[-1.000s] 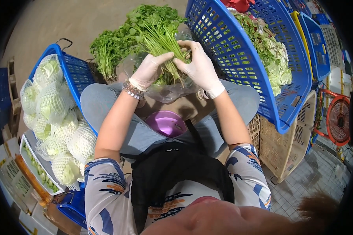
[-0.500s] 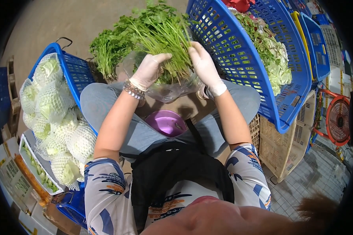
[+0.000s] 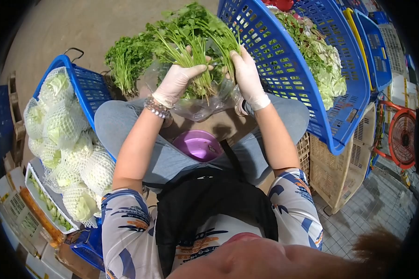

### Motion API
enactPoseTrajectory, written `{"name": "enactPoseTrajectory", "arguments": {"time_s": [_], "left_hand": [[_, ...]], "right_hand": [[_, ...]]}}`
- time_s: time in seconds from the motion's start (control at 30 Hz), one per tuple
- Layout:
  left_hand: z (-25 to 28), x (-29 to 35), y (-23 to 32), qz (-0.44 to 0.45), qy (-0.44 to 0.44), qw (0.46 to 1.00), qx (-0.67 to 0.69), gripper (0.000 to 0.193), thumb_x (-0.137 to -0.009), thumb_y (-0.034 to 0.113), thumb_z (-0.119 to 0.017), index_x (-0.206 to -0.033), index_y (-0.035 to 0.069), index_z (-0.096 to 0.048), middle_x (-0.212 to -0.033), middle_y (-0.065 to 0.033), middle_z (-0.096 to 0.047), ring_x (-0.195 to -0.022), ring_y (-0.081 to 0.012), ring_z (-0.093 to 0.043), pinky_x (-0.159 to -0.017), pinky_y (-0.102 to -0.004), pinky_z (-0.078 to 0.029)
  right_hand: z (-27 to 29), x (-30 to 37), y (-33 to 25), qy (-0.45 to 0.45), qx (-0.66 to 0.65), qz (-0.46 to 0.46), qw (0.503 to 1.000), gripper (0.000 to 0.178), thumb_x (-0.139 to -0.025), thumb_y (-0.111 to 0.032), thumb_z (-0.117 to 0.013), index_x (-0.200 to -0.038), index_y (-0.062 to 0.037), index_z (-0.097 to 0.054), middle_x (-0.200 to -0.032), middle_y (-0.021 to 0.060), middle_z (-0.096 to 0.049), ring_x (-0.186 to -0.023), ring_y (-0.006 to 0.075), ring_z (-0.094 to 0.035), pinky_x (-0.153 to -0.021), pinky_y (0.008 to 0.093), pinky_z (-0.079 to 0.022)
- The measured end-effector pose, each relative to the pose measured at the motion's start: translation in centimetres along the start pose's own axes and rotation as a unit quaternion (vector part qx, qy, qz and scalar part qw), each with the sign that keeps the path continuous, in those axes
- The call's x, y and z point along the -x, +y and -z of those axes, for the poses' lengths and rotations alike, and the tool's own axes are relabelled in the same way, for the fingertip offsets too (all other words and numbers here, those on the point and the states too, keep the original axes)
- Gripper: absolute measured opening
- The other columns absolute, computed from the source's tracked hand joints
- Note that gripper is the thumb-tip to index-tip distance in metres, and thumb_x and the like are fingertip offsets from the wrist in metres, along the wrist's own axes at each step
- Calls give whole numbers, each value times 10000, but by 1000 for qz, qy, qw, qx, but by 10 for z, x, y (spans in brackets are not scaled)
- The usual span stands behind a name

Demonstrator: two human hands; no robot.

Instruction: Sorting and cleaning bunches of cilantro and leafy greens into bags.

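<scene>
My left hand, in a white glove, is closed around the lower stems of a leafy coriander bunch. A smaller portion of coriander stems is pinched in my gloved right hand, its leafy tops still lying against the rest. Roots and stem ends hang down between the two hands. Beneath them a clear plastic bag lies spread on the ground, with more greens on it, partly hidden by my hands. Another coriander pile rests on the ground just beyond my left hand.
A tilted blue crate with leafy scraps stands close at right, above a beige crate. Net-wrapped cabbages fill a blue crate at left. Between my legs sits a purple bowl. A red fan stands far right.
Part of the coriander has come apart from the main bunch at the stems. My right hand has moved slightly right with that portion, while my left hand keeps its hold.
</scene>
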State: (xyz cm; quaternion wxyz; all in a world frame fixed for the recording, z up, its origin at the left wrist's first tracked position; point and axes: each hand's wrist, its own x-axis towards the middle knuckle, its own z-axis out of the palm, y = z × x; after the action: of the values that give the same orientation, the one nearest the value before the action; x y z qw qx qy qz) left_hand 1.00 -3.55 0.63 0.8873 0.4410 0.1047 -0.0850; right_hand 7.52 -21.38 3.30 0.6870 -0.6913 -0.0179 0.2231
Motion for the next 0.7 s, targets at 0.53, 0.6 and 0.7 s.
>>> {"name": "enactPoseTrajectory", "arguments": {"time_s": [0.53, 0.6, 0.7], "left_hand": [[-3, -3, -5, -38, 34, 998, -41, 218, -917, 104, -662, -1105, 37, -574, -1005, -40, -637, -845, -134, -635, -762, -277, -525], [3, -3, -10, -72, 32, 989, -124, 232, -928, 145, -665, -1133, 54, -606, -1078, -11, -639, -1002, -106, -582, -903, -276, -464], [5, -8, -12, -68, 44, 990, -112, 225, -940, 141, -647, -1143, 55, -603, -1073, -22, -644, -991, -112, -594, -886, -279, -479]], "right_hand": [[-18, 5, 12, -72, -71, -6, 995, 344, -1018, -194, -421, -1307, -12, -459, -1062, 53, -629, -740, 90, -598, -642, 228, -488], [-16, 5, 12, -71, -57, -18, 996, 339, -1005, -180, -459, -1298, -8, -454, -1010, 35, -626, -723, 84, -591, -634, 228, -488], [-10, 2, 15, -125, 54, -5, 991, 326, -970, -138, -530, -1257, -1, -459, -905, 18, -603, -679, 82, -578, -595, 234, -477]]}}
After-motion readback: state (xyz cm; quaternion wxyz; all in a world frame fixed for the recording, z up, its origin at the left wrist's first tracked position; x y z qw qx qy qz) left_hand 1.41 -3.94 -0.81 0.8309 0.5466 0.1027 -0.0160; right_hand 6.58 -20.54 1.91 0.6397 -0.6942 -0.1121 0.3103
